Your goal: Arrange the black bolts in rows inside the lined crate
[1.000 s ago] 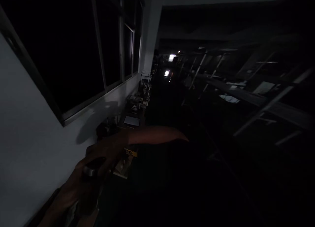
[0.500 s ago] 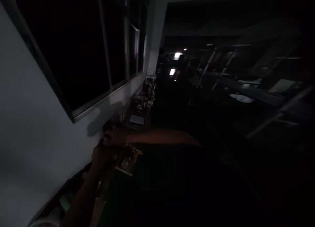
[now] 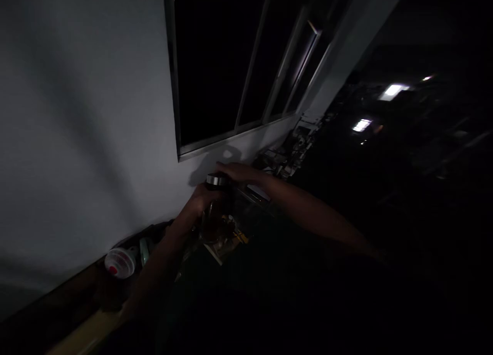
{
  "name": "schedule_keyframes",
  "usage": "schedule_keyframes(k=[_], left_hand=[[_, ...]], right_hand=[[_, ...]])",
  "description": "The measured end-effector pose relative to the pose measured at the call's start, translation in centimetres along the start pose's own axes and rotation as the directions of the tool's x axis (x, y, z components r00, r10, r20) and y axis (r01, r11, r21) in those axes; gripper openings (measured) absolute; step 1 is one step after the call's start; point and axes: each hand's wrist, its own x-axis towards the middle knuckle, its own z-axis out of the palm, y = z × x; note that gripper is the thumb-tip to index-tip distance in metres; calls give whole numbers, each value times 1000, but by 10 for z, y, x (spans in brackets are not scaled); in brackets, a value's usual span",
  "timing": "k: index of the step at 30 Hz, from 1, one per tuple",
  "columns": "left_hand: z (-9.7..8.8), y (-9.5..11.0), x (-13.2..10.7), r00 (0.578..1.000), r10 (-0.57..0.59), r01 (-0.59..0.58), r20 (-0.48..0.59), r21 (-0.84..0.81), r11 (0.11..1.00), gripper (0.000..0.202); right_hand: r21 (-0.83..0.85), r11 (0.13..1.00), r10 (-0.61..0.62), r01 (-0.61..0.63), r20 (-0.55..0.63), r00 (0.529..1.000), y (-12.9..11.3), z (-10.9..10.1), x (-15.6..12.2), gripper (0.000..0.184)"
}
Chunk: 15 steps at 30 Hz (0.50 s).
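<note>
In dim light, a clear glass pot [image 3: 212, 224] with brownish contents stands upright or nearly so in front of me. Its dark top [image 3: 217, 179] carries a shiny silver band. My left hand [image 3: 201, 197] is wrapped round the pot just below that band, fingers closed. My right hand [image 3: 235, 171] reaches in from the right to the far side of the top, its fingers mostly lost in darkness. Whether it touches the top I cannot tell. A small wooden board [image 3: 217, 255] lies under the pot, with a yellow item [image 3: 241, 236] at its right.
A white mesh fan-like object [image 3: 120, 263] with a red centre and a pale green item [image 3: 144, 251] sit along the wall at left. A dark window [image 3: 215, 67] is set in the white wall [image 3: 115, 113]. Cluttered things [image 3: 298, 149] line the wall beyond my hands.
My view has swung left and tilted, so everything sits further right. My right hand has moved off from over my left hand to beyond the pot's top, and the silver band now shows.
</note>
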Motion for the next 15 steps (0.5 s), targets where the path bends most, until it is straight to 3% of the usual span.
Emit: schedule_keyframes(k=[2, 5, 7, 9, 12, 13, 15], left_hand=[[-4, 5, -6, 1000, 4, -4, 0, 32, 999, 27], [-5, 7, -11, 990, 51, -2, -130, 351, 937, 31], [-5, 5, -16, 964, 108, 68, -245, 613, 787, 41], [-7, 1, -23, 930, 195, 129, -312, 773, 621, 46], [-14, -2, -41, 903, 290, 149, -316, 866, 478, 50], [-17, -4, -49, 909, 284, 147, -306, 871, 469, 53], [-25, -10, -65, 944, 213, 105, -252, 841, 530, 60]], right_hand=[[-147, 988, -62, 57, -31, 998, -12, -3, -1, 70], [-317, 948, -44, 33, -28, 999, -28, 1, 5, 65], [-318, 947, 38, -35, 4, 999, -34, 11, 9, 62], [-247, 967, 66, -64, 0, 998, -37, 25, 8, 55], [-169, 984, -73, 63, -57, 996, -38, 46, -4, 45], [-165, 975, -157, 146, -58, 986, -38, 52, -10, 43], [-165, 926, -342, 339, 13, 940, -38, 62, -21, 47]])
